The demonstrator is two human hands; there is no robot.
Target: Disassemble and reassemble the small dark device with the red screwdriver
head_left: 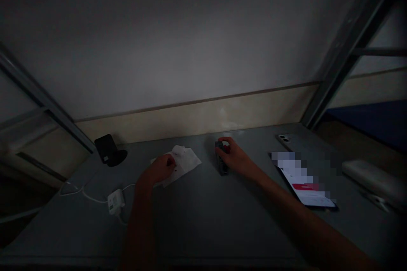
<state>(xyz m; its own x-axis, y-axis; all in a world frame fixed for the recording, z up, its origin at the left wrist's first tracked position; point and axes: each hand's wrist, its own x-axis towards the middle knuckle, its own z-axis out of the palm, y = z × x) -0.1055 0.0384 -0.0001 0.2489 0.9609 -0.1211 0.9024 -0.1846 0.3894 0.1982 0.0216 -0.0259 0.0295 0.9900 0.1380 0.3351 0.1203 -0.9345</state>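
Observation:
My left hand (161, 168) rests at the left part of a crumpled white tissue (187, 161), its fingers curled in. Small dark specks lie on the tissue near the fingertips. Whether those fingers pinch anything is hidden. To the right, my right hand (237, 157) grips a small dark grey oblong object (223, 167) that touches the table. Thumb and fingers close round its upper end, where a bit of red shows. The dim light leaves its exact kind unclear.
A black stand (106, 149) is at the table's back left, with a white power adapter (115, 201) and cable in front. Rightward lie a lit tablet (307, 188), a phone (283, 138) and a pale case (365, 173). Metal posts (343, 59) flank the grey table (197, 224).

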